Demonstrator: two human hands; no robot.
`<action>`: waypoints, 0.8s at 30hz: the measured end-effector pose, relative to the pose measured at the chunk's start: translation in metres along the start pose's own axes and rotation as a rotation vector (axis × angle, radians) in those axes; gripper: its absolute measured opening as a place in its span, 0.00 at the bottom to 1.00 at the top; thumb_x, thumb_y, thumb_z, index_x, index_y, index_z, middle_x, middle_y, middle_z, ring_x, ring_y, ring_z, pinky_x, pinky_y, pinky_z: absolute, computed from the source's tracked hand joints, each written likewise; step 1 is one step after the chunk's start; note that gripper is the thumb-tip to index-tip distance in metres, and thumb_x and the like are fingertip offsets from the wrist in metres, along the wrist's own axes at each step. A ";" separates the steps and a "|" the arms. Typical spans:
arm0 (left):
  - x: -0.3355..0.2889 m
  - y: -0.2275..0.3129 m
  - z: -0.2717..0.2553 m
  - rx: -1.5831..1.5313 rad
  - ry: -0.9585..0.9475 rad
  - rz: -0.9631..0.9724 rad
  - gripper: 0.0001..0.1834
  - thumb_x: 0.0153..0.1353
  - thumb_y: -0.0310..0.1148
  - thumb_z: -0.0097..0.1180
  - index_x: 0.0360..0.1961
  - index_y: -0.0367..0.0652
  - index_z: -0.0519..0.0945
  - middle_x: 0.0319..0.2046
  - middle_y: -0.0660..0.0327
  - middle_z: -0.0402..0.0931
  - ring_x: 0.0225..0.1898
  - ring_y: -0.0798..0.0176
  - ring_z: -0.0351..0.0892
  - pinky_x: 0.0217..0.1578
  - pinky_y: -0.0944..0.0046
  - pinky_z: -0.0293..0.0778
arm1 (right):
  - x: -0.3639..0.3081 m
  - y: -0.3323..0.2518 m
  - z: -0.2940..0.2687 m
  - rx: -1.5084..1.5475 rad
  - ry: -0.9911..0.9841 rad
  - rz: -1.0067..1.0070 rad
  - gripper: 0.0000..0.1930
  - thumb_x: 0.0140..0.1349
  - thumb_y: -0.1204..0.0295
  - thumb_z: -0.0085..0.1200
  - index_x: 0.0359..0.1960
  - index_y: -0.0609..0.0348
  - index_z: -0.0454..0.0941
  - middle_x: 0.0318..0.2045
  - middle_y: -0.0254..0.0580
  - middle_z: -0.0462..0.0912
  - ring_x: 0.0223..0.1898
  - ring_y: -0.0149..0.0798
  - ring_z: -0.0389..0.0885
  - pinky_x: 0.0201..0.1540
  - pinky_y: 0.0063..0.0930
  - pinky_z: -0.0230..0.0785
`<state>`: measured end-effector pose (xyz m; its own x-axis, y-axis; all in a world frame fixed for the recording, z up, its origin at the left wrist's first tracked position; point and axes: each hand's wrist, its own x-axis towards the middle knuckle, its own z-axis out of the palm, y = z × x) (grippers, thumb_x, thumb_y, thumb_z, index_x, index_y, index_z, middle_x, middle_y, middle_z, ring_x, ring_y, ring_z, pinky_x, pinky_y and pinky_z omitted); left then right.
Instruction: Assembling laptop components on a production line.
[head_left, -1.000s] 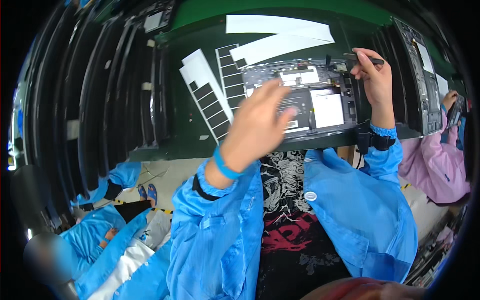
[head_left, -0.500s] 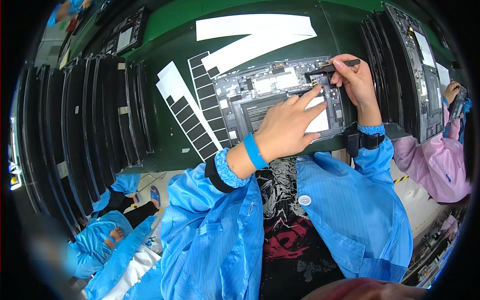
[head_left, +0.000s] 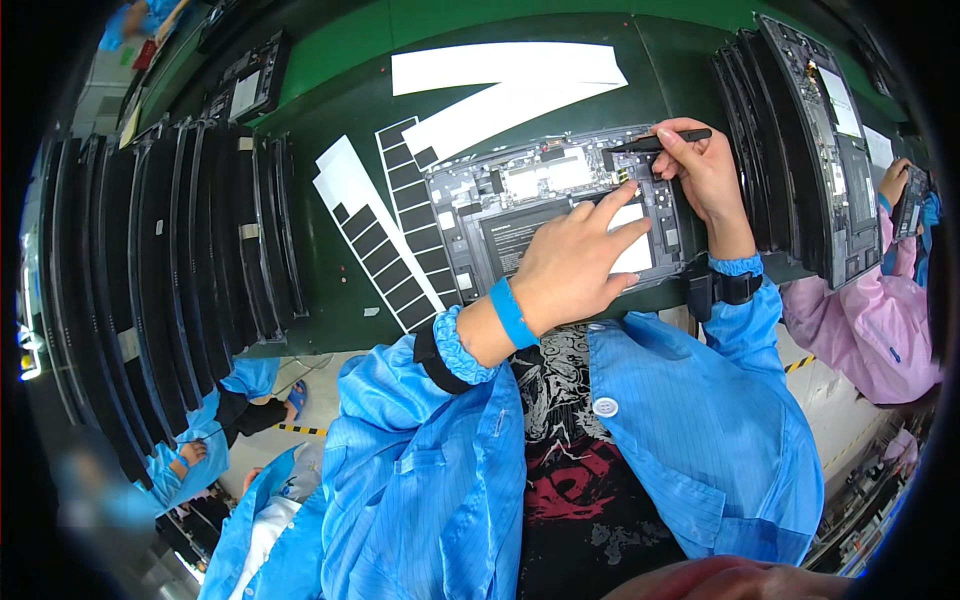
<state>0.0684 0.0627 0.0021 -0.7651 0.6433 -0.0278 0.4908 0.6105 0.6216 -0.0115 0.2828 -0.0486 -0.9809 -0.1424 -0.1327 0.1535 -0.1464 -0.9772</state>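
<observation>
Your left hand (head_left: pixel 575 262) has come down flat, fingers spread and gripping nothing, onto the opened laptop (head_left: pixel 545 205) on the green bench (head_left: pixel 350 70). Your right hand (head_left: pixel 705 170) is pinching a black tool (head_left: pixel 665 140) at its top edge; a slip could be gouging the board.
</observation>
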 end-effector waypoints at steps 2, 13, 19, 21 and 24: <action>0.000 -0.001 0.004 -0.013 0.001 -0.005 0.32 0.51 0.42 0.65 0.59 0.51 0.73 0.67 0.50 0.56 0.52 0.46 0.74 0.48 0.54 0.75 | -0.002 0.000 0.000 -0.006 0.002 0.007 0.11 0.63 0.72 0.58 0.42 0.69 0.78 0.24 0.41 0.82 0.23 0.27 0.81 0.26 0.15 0.72; 0.023 0.020 -0.007 0.251 -0.062 -0.249 0.39 0.52 0.53 0.62 0.63 0.46 0.68 0.65 0.32 0.53 0.43 0.42 0.80 0.37 0.53 0.80 | -0.001 -0.006 0.027 -0.022 0.237 -0.252 0.20 0.70 0.63 0.48 0.54 0.69 0.74 0.52 0.51 0.78 0.44 0.35 0.82 0.43 0.23 0.75; -0.063 0.004 -0.036 0.169 0.547 -0.329 0.34 0.54 0.39 0.64 0.59 0.36 0.68 0.53 0.36 0.67 0.57 0.37 0.65 0.57 0.46 0.63 | -0.084 0.001 0.018 -0.770 0.248 -0.225 0.16 0.69 0.70 0.46 0.55 0.64 0.73 0.50 0.54 0.79 0.52 0.46 0.79 0.55 0.32 0.68; -0.111 -0.030 -0.018 -0.112 0.483 -0.605 0.34 0.59 0.37 0.62 0.63 0.35 0.63 0.53 0.38 0.68 0.53 0.45 0.72 0.51 0.55 0.71 | -0.105 0.010 0.031 -0.801 0.265 -0.189 0.20 0.64 0.71 0.52 0.58 0.58 0.72 0.55 0.58 0.74 0.59 0.53 0.72 0.61 0.36 0.63; -0.123 -0.025 -0.012 -0.467 0.469 -0.584 0.31 0.62 0.33 0.57 0.64 0.37 0.62 0.57 0.50 0.68 0.52 0.56 0.72 0.49 0.60 0.72 | -0.106 0.011 0.037 -0.552 0.270 -0.197 0.22 0.64 0.73 0.52 0.60 0.63 0.69 0.58 0.56 0.72 0.60 0.48 0.70 0.64 0.35 0.59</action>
<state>0.1454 -0.0375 -0.0013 -0.9830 -0.0305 -0.1808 -0.1741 0.4651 0.8680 0.0983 0.2603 -0.0388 -0.9911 0.0976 0.0909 -0.0458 0.3906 -0.9194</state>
